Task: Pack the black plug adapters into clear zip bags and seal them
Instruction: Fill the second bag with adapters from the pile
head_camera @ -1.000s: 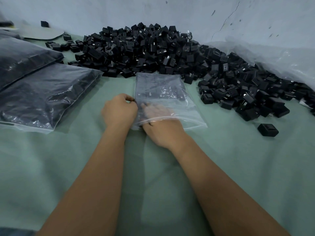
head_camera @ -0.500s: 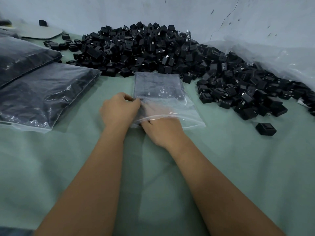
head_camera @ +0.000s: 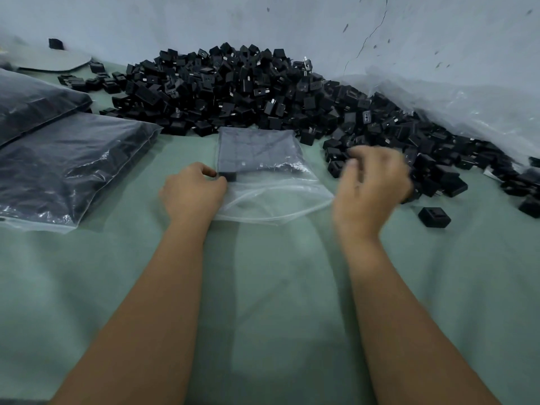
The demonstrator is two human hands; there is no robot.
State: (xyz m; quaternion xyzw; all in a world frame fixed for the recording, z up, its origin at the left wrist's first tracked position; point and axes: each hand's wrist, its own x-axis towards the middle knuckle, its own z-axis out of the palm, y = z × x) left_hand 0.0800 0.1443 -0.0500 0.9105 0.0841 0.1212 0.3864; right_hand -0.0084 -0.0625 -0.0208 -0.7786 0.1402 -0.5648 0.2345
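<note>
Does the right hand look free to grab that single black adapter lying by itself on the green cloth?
Probably yes. The right hand hovers empty beside the pile, and the lone adapter sits apart on bare green cloth just to its right, nothing between them.

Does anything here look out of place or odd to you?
One black adapter lies alone on the green cloth, apart from the big pile. The wall behind has a thin crack. Otherwise nothing stands out; the clear bag is simply still unsealed.

Bare cloth [head_camera: 292,287] nearside; adapter heap [head_camera: 248,92] behind.
</note>
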